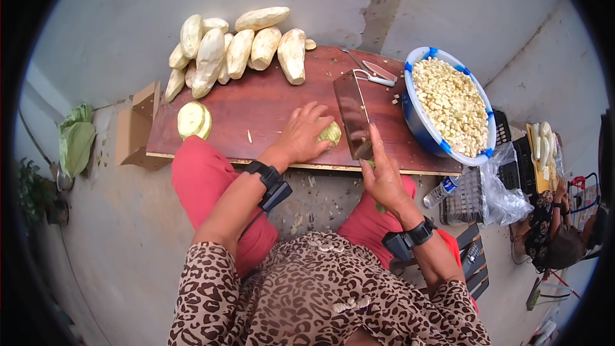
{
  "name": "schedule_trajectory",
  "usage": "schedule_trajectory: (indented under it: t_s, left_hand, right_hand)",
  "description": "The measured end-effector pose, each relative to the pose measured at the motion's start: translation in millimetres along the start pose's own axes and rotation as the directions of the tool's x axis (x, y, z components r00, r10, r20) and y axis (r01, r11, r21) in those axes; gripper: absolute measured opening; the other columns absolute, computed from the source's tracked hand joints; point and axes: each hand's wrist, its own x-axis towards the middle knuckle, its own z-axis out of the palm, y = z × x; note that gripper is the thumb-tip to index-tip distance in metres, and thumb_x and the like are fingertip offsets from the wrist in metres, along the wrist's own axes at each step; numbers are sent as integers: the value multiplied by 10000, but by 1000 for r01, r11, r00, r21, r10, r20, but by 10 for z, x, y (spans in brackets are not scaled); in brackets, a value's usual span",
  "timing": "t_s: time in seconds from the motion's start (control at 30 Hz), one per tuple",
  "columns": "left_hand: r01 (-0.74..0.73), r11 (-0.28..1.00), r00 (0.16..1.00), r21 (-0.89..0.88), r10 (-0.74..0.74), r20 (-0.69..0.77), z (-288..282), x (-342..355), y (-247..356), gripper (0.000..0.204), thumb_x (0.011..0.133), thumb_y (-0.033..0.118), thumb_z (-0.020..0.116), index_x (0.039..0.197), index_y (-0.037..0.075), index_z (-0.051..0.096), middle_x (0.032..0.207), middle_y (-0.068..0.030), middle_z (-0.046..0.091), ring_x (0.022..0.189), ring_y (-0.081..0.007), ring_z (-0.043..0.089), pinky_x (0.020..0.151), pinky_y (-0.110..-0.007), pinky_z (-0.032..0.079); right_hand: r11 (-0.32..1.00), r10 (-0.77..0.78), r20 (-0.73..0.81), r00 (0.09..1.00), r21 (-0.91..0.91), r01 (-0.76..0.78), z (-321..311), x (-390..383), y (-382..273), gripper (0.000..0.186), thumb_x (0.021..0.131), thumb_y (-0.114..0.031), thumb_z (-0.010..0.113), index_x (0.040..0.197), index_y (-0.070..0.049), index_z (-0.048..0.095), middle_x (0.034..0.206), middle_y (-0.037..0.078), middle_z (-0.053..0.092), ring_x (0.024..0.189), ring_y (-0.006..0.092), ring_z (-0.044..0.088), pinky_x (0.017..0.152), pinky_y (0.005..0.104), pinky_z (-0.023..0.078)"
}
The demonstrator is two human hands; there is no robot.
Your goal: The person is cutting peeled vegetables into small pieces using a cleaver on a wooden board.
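Near the board's [221, 122] front edge, our left hand [302, 134] is clasping a vegetable chunk [331, 134], our right hand [385, 179] is gripping a cleaver [352, 109]; room is opening centre-left.

Cleaver [352, 109] between tuber [331, 133] and basin [418, 128]

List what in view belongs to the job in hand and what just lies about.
Seem part of the job:
cleaver, in the right hand
vegetable piece, under the left hand
peeled vegetables
red-brown board
tub of diced pieces

Seem just lying about:
cardboard box
water bottle
clear plastic
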Motion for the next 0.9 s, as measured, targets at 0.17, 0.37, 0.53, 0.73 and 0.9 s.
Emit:
schedule_trajectory:
  t_s: [0.17,0.37,0.53,0.73,0.9]
  left_hand:
    - [-226,967,952,115,195,234,218,179,-23,527,843,397,679,1268,97,596,1410,-133,484,1375,-351,355,1113,-532,287]
    - [-270,960,961,79,263,86,394,139,-154,427,858,379,662,1174,94,624,1260,-128,554,1231,-332,473,1013,-482,361]
    - [-195,977,980,85,197,-19,378,116,-35,378,841,352,684,1111,91,637,1141,-120,562,1108,-319,505,941,-457,381]
    - [313,925,914,218,-231,-332,550,84,80,373,832,360,704,1091,96,658,1134,-124,551,1097,-324,483,914,-449,377]
    - [534,831,825,158,-471,-311,520,134,144,462,833,396,707,1168,85,639,1203,-128,538,1137,-327,463,939,-474,366]
  right_hand:
    - [999,41,-28,999,10,-41,-110,-153,29,827,838,73,568,1548,-29,155,1233,300,573,1017,485,593,845,440,492]
    - [997,80,-34,996,14,-80,-106,-208,135,836,848,52,594,1554,-57,159,1229,298,589,1040,468,608,861,420,493]
    - [994,71,-23,997,80,-69,-31,-191,167,844,852,52,593,1558,-69,147,1110,266,633,1006,446,627,842,406,499]
    - [984,166,39,985,60,-168,40,-116,112,812,861,57,546,1549,-30,124,903,312,629,858,488,621,780,483,491]
    - [931,363,206,909,-54,-360,48,17,-7,798,860,18,530,1544,-33,124,890,338,630,839,508,613,760,536,469]
